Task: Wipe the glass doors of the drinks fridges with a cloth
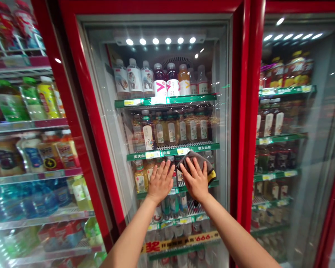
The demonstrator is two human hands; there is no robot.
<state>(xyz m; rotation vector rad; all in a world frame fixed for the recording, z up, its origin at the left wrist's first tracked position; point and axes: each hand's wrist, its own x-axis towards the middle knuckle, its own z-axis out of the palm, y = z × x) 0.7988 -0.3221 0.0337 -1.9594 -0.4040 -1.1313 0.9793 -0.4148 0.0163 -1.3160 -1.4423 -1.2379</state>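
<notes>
A glass door point(167, 128) in a red frame fills the middle of the view. My left hand point(161, 183) lies flat against the glass with its fingers spread, holding nothing. To its right, my right hand point(195, 180) is spread over a grey cloth point(190, 160) with a yellow edge, pressing it flat to the same glass. The cloth shows above and to the right of the fingers. The two hands are a short way apart, at the height of the third shelf of bottles.
Bottles point(171, 80) stand on green-edged shelves behind the glass. An open shelf unit point(30, 124) with drinks is on the left. Another red-framed cooler point(283, 137) is on the right. A yellow banner point(181, 242) runs low across the middle door.
</notes>
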